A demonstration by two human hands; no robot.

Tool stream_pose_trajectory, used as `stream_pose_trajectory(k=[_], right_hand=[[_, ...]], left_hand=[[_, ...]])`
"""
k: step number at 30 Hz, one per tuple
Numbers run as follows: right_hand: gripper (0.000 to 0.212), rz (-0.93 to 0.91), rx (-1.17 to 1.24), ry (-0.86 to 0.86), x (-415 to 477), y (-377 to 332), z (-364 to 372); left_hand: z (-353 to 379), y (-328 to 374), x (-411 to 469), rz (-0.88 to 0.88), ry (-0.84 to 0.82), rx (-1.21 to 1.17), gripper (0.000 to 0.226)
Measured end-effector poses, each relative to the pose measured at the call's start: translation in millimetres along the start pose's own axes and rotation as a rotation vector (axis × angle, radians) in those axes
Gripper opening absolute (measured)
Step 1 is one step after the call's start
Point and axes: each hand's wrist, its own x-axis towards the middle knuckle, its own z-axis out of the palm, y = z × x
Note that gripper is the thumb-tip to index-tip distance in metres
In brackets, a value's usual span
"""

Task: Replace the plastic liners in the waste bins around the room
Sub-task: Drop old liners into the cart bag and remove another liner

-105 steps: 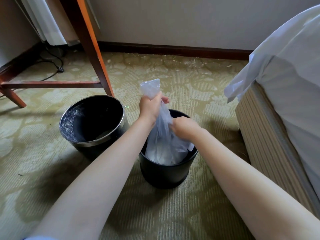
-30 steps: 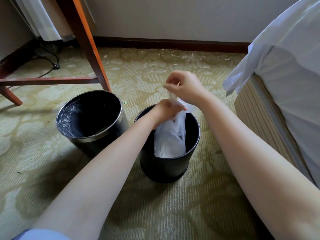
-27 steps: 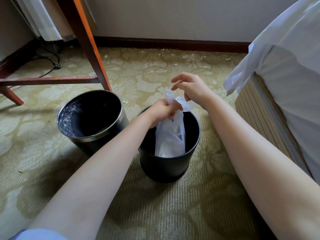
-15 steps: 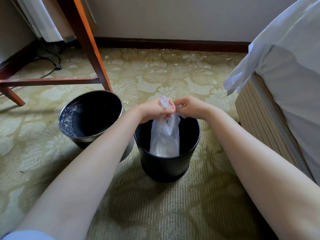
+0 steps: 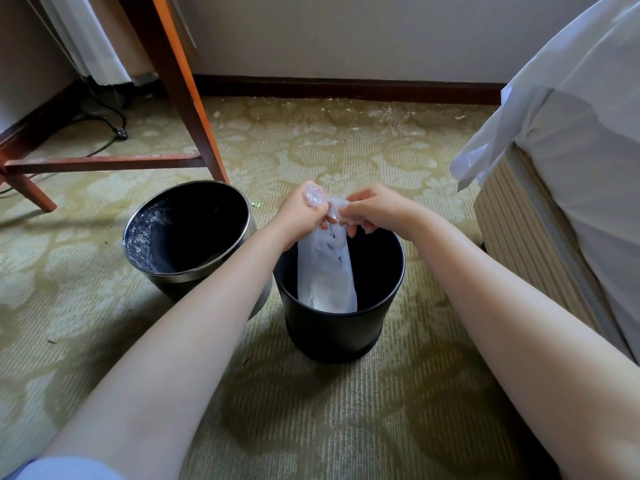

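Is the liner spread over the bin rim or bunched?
Bunched: left hand and right hand pinch the liner at its top; bin rim bare.

Left hand (image 5: 300,216) and right hand (image 5: 375,211) close together, fingers (image 5: 358,202) curled.

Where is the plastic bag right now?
In the head view, the plastic bag hangs in the middle, its top held by the left hand and right hand, its bottom inside the black bin beside the bed.

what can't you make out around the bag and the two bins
Head view: plastic bag neck, wrapped by left hand and right hand; knotted or not, unclear.
Head view: bag bottom, behind black bin near wall.
Head view: steel-rimmed bin right side, behind left forearm.
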Motion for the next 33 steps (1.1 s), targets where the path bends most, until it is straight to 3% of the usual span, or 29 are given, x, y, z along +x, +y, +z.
stream_pose_trajectory(k=[2,7,10,13,16,18,20,23,25,29,33], right_hand=[[0.018,0.010,-0.084,-0.035,-1.3,1.7,2.0],[0.029,-0.021,-0.432,-0.022,1.8,11.5,11.2],[0.030,-0.029,-0.512,-0.052,3.6,15.0,13.7],[0.017,0.054,-0.273,-0.238,-1.8,16.3,8.6],[0.018,0.046,0.131,-0.046,0.5,21.9,0.9],[0.015,0.010,0.250,0.081,4.4,26.5,-2.7],[0.018,-0.014,0.210,0.084,6.3,30.6,-4.1],[0.055,-0.014,0.149,-0.045,7.6,38.1,-2.7],[0.043,-0.017,0.133,-0.084,8.8,40.2,0.4],[0.011,0.009,0.141,-0.005,8.2,36.2,3.3],[0.022,0.047,0.228,-0.042,9.7,32.3,4.0]], left_hand=[[-3.0,-1.0,1.4,-0.004,0.010,-0.028,0.010],[-5.0,3.3,4.4,-0.075,-0.068,-0.258,0.018],[0.1,2.9,2.6,-0.051,-0.075,-0.228,0.023],[0.7,1.6,3.5,-0.019,-0.010,-0.173,0.028],[-2.9,5.2,2.0,-0.026,-0.059,-0.143,0.026],[-4.2,5.4,1.9,-0.033,-0.104,-0.121,0.027],[-4.8,5.6,1.5,-0.036,-0.144,-0.110,0.030],[-4.7,8.5,0.1,-0.024,-0.212,-0.121,0.025],[-4.3,11.1,-1.4,-0.016,-0.246,-0.134,0.025],[-7.9,7.5,-0.2,0.007,-0.251,-0.115,0.029],[-5.7,-2.6,2.8,0.069,0.007,0.177,0.025]])
